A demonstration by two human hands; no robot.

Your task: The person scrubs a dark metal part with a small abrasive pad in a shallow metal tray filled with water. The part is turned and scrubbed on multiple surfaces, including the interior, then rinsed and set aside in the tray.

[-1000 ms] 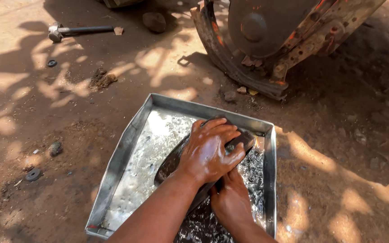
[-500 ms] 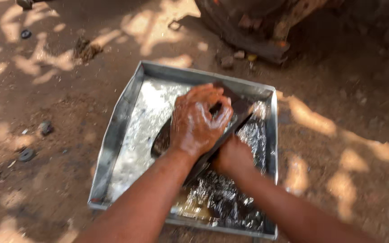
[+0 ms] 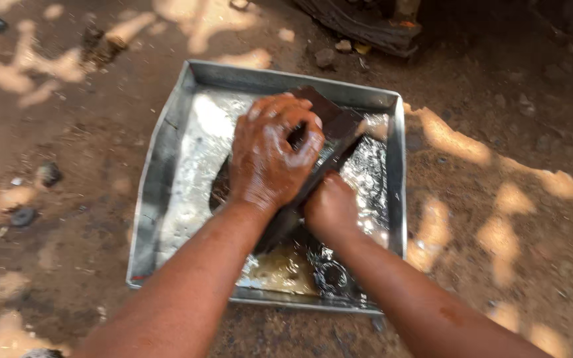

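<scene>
A dark curved metal part [image 3: 329,122] lies slantwise in a square metal tray [image 3: 167,142] of shiny liquid on the dirt ground [image 3: 67,199]. The left hand [image 3: 270,156] lies on top of it, wet fingers curled and pressed onto its far end. The right hand [image 3: 331,209] pinches the part's near right edge, just beside the left wrist.

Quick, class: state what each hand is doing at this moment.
Left hand: wet, fingers curled, pressing down on the dark curved part in the metal tray.
Right hand: closed on the part's lower edge.
</scene>
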